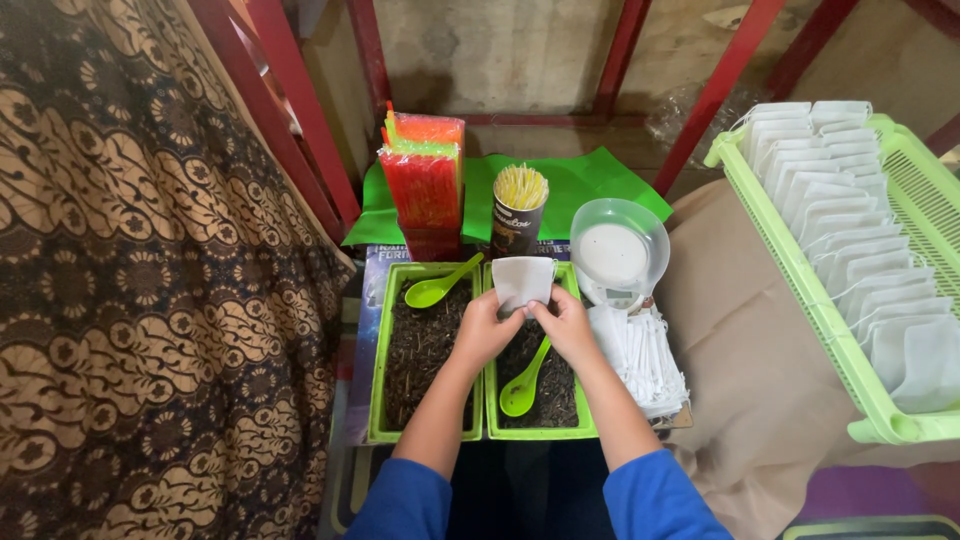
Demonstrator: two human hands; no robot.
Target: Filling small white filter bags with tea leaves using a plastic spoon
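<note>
**Both hands hold a white pouch over two green trays**

The left tray (380,350) contains dark, crumbly material and a green spoon (440,285). The left hand (485,328) and the right hand (565,325) pinch a small white paper pouch (523,281) together above the right tray (540,432). A clear bowl (620,250) stands beside it.

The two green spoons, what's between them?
In the head view, between the upper spoon and lower spoon is the left hand, over dark tea leaves.
</note>
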